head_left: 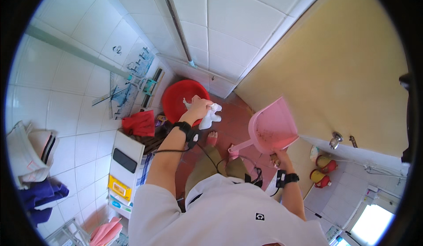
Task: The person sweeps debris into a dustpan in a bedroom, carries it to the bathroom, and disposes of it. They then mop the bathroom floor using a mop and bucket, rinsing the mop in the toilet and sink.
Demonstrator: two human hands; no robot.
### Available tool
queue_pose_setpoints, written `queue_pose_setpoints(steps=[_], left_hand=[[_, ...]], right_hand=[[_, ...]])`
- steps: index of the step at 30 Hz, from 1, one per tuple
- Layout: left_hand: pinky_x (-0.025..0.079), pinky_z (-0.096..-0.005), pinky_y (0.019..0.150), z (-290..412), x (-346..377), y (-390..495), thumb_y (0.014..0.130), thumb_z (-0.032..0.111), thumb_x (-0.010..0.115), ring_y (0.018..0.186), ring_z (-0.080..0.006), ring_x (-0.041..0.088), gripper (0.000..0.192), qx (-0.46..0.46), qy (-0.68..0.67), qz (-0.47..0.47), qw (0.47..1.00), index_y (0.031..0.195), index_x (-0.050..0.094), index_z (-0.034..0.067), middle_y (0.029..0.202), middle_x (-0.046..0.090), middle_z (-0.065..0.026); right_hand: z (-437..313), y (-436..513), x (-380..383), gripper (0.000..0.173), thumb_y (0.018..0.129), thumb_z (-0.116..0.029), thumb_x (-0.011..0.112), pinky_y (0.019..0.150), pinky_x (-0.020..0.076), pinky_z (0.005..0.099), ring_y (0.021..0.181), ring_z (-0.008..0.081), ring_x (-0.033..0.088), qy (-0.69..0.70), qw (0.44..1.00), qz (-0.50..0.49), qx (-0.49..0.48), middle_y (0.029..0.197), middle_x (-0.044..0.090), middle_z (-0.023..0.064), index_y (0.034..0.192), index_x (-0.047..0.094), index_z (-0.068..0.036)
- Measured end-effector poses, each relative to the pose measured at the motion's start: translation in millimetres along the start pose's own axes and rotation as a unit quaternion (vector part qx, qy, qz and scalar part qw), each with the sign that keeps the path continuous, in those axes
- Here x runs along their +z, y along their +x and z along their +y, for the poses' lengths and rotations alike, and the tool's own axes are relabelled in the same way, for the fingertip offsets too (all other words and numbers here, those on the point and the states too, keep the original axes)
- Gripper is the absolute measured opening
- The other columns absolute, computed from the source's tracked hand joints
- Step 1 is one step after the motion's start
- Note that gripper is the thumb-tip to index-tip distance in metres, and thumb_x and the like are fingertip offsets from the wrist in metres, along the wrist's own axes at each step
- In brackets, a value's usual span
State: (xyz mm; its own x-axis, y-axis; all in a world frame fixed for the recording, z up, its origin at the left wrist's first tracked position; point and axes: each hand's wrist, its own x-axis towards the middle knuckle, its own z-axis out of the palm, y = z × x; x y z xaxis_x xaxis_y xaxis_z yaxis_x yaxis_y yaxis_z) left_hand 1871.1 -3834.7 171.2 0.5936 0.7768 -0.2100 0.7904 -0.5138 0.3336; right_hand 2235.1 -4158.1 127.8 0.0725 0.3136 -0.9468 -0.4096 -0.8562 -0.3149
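My left hand [197,108] grips a crumpled white cloth or tissue [209,117] whose ends hang out on both sides of the fist. It is above the rim of a red plastic basin [170,108] standing in the corner. On the other side, my right hand [281,157] holds a pink plastic dustpan [274,123] by its lower edge. Brownish debris lies scattered in the pan, and its handle points towards my feet. My right fingers are partly hidden, with a small brown patch by them that I cannot identify.
A tan door [330,64] with a round metal knob [336,140] stands on the right. Left of me, a white cabinet [127,143] bears a phone [125,160] and a yellow wipes pack [119,188]. A red cloth [138,123] lies near the basin. Mop poles lean on tiled walls.
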Motion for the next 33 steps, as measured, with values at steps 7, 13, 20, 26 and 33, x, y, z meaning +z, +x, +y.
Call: queue_pose_setpoints(steps=[7,13,20,26,33], left_hand=[[0.052,-0.0456,0.079,-55,61,91,0.087,0.014,0.053,0.099,-0.0357,0.06,0.021,-0.103,-0.062,0.083,0.989,0.095,0.073,0.015,0.095,0.069,-0.0137],[0.051,-0.0471,0.079,-78,115,133,0.084,0.009,0.059,0.088,-0.0393,0.064,0.016,-0.135,-0.176,0.225,0.949,0.096,0.069,0.006,0.093,0.068,-0.0174],[0.048,-0.0453,0.082,-83,174,158,0.072,-0.003,0.071,0.095,-0.0419,0.057,0.035,-0.248,-0.259,0.275,0.892,0.1,0.051,-0.002,0.1,0.056,-0.0216],[0.047,-0.0431,0.089,-71,189,155,0.074,-0.002,0.068,0.102,-0.0401,0.057,0.038,-0.364,-0.185,0.345,0.846,0.107,0.051,-0.003,0.106,0.056,-0.0228],[0.049,-0.04,0.087,-79,216,143,0.073,0.011,0.073,0.099,-0.0325,0.064,0.032,-0.388,-0.395,0.107,0.826,0.101,0.063,0.0,0.101,0.068,-0.0131]], right_hand=[[21,-14,16,0.038,0.091,-0.039,0.061,0.035,0.0402,0.0279,0.042,0.0181,0.052,0.053,0.998,0.0,0.045,0.064,0.06,0.0114,0.087,0.059,-0.001],[32,-32,19,0.039,0.09,-0.041,0.062,0.039,0.0412,0.0259,0.045,0.0169,0.052,0.104,0.986,0.009,0.129,0.067,0.059,0.0117,0.088,0.058,-0.002],[50,-36,28,0.036,0.09,-0.04,0.062,0.039,0.0412,0.0244,0.045,0.0137,0.052,0.096,0.987,0.018,0.13,0.068,0.059,0.0107,0.089,0.058,-0.004],[67,-40,31,0.033,0.091,-0.038,0.062,0.039,0.0386,0.0219,0.046,0.0126,0.051,0.135,0.983,0.007,0.121,0.069,0.058,0.0094,0.09,0.057,-0.005],[84,-36,40,0.035,0.09,-0.04,0.063,0.041,0.0393,0.0219,0.048,0.0123,0.051,0.151,0.982,-0.005,0.111,0.071,0.058,0.0081,0.09,0.057,-0.005]])
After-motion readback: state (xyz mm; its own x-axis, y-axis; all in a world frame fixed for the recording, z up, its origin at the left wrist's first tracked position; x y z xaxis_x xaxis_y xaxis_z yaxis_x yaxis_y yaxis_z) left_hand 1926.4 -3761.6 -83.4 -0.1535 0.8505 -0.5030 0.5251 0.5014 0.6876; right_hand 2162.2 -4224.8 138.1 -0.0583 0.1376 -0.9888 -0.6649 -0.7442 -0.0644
